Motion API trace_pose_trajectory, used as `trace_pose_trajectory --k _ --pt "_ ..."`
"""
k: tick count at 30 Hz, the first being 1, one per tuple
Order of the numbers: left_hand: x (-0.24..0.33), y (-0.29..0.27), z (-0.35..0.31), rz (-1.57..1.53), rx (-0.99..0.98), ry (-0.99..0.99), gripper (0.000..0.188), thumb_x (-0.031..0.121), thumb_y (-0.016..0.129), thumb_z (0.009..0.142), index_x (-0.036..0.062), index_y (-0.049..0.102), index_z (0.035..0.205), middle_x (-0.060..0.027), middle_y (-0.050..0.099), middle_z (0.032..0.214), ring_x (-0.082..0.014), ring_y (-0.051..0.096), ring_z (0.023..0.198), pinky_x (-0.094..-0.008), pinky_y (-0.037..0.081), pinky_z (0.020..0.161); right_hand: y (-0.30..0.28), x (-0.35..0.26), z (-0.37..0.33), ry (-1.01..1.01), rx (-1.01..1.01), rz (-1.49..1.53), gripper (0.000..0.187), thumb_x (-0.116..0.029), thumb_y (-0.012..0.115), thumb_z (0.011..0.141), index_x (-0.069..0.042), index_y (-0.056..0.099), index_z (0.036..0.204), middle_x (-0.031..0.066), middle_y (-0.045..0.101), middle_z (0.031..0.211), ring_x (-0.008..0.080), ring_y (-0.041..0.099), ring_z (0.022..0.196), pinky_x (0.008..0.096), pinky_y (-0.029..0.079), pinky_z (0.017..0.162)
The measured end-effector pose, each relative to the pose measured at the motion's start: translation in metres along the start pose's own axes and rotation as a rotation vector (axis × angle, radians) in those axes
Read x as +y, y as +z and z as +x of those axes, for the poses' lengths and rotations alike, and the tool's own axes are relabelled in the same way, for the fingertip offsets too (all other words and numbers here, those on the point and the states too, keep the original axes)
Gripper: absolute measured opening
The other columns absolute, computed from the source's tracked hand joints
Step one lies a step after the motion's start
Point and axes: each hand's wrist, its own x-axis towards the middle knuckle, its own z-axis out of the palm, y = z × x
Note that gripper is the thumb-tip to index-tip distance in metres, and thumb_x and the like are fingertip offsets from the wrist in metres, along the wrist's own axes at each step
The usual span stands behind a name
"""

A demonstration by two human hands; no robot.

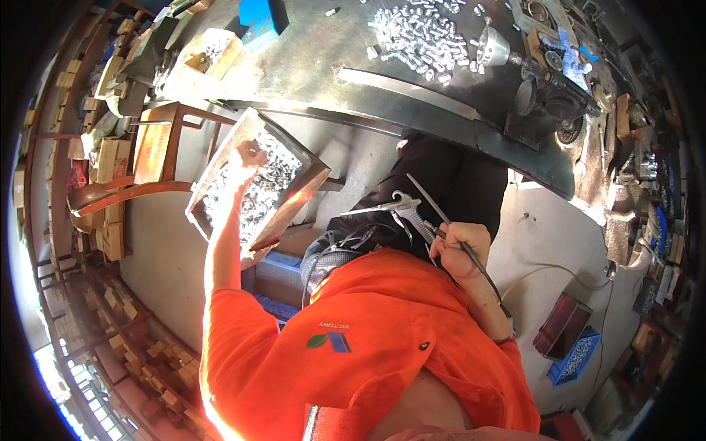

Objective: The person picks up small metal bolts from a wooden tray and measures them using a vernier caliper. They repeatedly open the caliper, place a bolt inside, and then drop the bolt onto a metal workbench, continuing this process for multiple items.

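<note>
My left hand (248, 157) reaches into a wooden box (312, 184) piled with small shiny metal parts (271, 180). Its fingers are bent inward among the parts, and glare hides what they grip. Over my lap, my right hand (465, 250) is closed round the handle of a silver air blow gun (403, 209), whose thin nozzle points left. A thin grey rod (426, 197) also sticks up out of this fist. Something dark and slender runs on past the wrist; whether it is the rod or a hose I cannot tell.
Ahead stands a metal workbench (316, 66) with a heap of shiny cylindrical parts (423, 40), a blue bin (259, 23) and a dark machine with a round chuck (494, 48). A wooden chair (158, 143) stands left. At right, a blue crate (575, 358) sits on the floor.
</note>
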Motion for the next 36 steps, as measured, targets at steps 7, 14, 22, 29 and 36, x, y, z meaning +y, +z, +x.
trace_pose_trajectory --k 7,14,22,29,36 --pt "0.117 0.032 -0.083 -0.749 -0.438 0.145 0.021 0.009 0.057 0.08 -0.0096 0.055 0.091 -0.0199 0.064 0.074 -0.0242 0.065 0.065 -0.0309 0.052 0.064 0.01 -0.008 0.006 -0.099 -0.046 -0.049 0.028 0.018 0.043 0.063 -0.002 0.027 0.052 0.0042 0.034 0.046 0.0124 0.048 0.038 0.0252 0.041 0.036" --pt "0.15 0.09 -0.109 -0.801 -0.882 0.123 0.011 0.005 0.049 0.09 -0.0049 0.048 0.095 -0.0212 0.064 0.077 -0.0278 0.066 0.073 -0.0332 0.053 0.072 0.005 -0.002 0.004 -0.125 -0.044 -0.09 0.025 0.016 0.043 0.058 -0.002 0.027 0.053 0.0043 0.033 0.047 0.013 0.046 0.038 0.0249 0.041 0.036" --pt "0.153 0.106 -0.131 -1.051 -1.071 -0.023 0.019 0.014 0.05 0.093 -0.0037 0.045 0.096 -0.0215 0.062 0.076 -0.0301 0.066 0.074 -0.0368 0.055 0.068 0.006 0.01 0.012 -0.133 -0.082 -0.094 0.025 0.011 0.045 0.062 -0.004 0.027 0.053 0.0063 0.035 0.045 0.0141 0.042 0.037 0.0245 0.036 0.036" --pt "0.153 0.113 -0.132 -1.174 -1.153 -0.155 0.029 0.025 0.043 0.097 -0.0027 0.04 0.104 -0.0218 0.064 0.076 -0.0319 0.066 0.073 -0.0451 0.049 0.086 0.006 0.007 0.021 -0.149 -0.075 -0.051 0.021 0.005 0.05 0.053 -0.004 0.032 0.055 0.0079 0.027 0.05 0.0192 0.026 0.043 0.0273 0.024 0.038" --pt "0.153 0.121 -0.132 -1.217 -1.174 -0.175 0.037 0.031 0.039 0.097 -0.0038 0.042 0.106 -0.0218 0.064 0.074 -0.0321 0.066 0.07 -0.0452 0.049 0.085 0.006 0.005 0.027 -0.184 -0.044 -0.071 0.022 0.007 0.051 0.053 -0.004 0.033 0.055 0.0088 0.027 0.05 0.0197 0.026 0.043 0.0274 0.025 0.038"
